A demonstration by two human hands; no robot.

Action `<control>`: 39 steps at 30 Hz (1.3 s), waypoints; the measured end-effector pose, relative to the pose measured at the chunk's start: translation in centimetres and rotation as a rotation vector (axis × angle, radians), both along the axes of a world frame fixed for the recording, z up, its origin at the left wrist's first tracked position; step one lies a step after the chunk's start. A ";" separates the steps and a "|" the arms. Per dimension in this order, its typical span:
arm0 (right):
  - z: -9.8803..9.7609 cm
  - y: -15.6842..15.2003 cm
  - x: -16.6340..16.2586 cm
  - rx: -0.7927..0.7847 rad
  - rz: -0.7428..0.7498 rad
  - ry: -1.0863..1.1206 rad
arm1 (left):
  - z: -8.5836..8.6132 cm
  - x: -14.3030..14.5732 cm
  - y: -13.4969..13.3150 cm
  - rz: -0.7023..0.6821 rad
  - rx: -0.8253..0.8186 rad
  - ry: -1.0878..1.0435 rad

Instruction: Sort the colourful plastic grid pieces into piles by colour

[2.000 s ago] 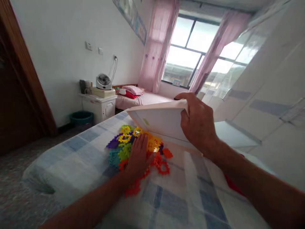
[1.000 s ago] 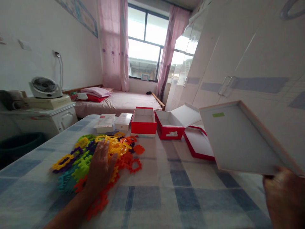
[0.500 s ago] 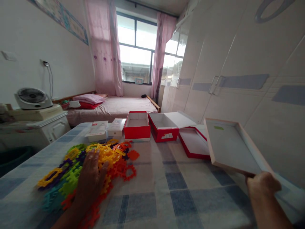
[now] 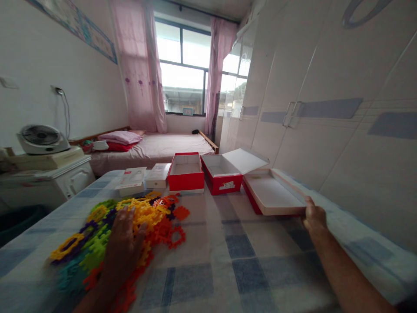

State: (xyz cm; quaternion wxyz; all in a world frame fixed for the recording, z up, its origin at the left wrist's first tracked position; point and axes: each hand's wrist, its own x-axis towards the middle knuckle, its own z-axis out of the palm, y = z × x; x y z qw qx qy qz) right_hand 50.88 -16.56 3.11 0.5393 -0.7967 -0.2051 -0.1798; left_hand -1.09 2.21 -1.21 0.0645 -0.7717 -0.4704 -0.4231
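Right hand [image 4: 315,215] is pinching the pale lid [image 4: 278,191] by its near corner, over the red lid [image 4: 250,201]; I'd hold it level. Left hand [image 4: 122,243], well apart, lies unclenched on the pieces [image 4: 143,209]: go light.

Left wall: white fan [image 4: 42,135] atop a pale flat box [image 4: 48,160], box on a white cabinet [image 4: 76,176]; dark tub [image 4: 31,224] low beside it. Cable [image 4: 67,114] hangs from a wall socket. Slanted picture strip [image 4: 80,32] higher up. Far end: bed [image 4: 166,143], pink sheet, folded pink bedding [image 4: 120,137] over a red cushion [image 4: 123,147]; small black object at the far edge. Window [image 4: 184,78] between pink curtains [image 4: 138,74]. Right: glossy white wardrobe [image 4: 293,74], lilac bands, paired handles.
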 end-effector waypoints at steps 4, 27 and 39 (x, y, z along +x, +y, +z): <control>1.7 0.6 -3.3 -0.227 -0.146 -0.329 | 0.1 0.1 0.0 -0.015 0.016 -0.015; 1.7 7.9 -6.0 -1.200 0.095 -0.559 | 0.2 0.1 -0.2 -0.035 -0.002 -0.027; 2.5 8.0 -1.6 -1.127 0.026 -0.552 | 0.1 0.0 -0.1 -0.030 0.008 -0.030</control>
